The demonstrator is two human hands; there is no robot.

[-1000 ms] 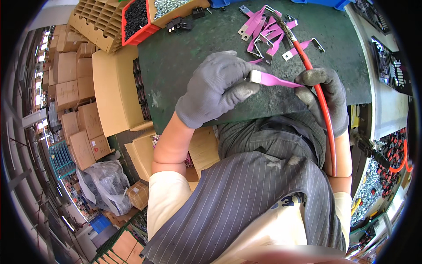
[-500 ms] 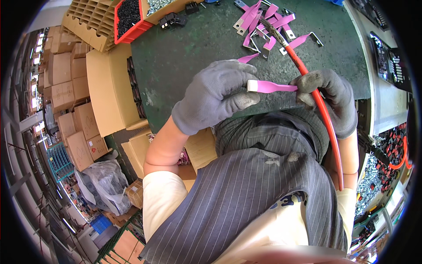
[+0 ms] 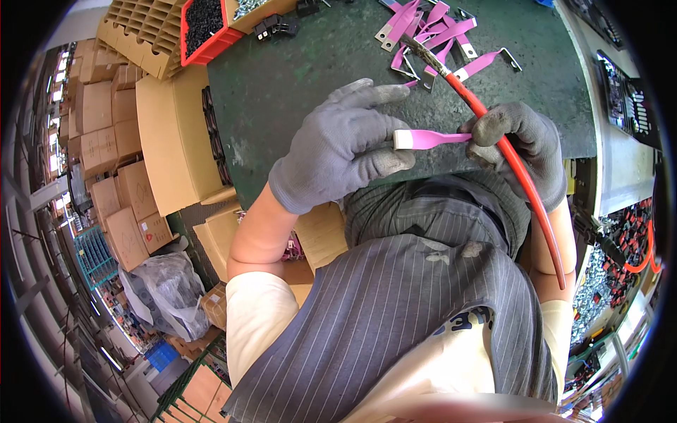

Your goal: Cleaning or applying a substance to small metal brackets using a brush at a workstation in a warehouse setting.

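Observation:
Both my hands wear grey gloves and are above the green tabletop. A pink-sleeved metal strip [image 3: 438,139] spans between them. Its bare, pale end sits between the thumb and forefinger of my left hand [image 3: 338,144], whose other fingers stretch out above it. My right hand [image 3: 525,144] pinches the strip's other end, which its fingertips hide. The same hand also grips a red-handled brush [image 3: 522,176], slanting with its dark bristles up and left toward a pile of pink strips [image 3: 441,28]. Another strip's pink tip [image 3: 411,84] shows by my left fingertips, mostly covered.
On the dark green table [image 3: 282,92], a red bin [image 3: 224,41] of black parts and black plastic pieces [image 3: 275,27] lie at the far left. An open cardboard box [image 3: 166,141] stands against the left edge. Small metal and red parts [image 3: 599,282] lie at right.
The brush has tilted: its handle end has swung right and up, its bristles left and slightly down. Both hands have shifted slightly left, still with the strip between them.

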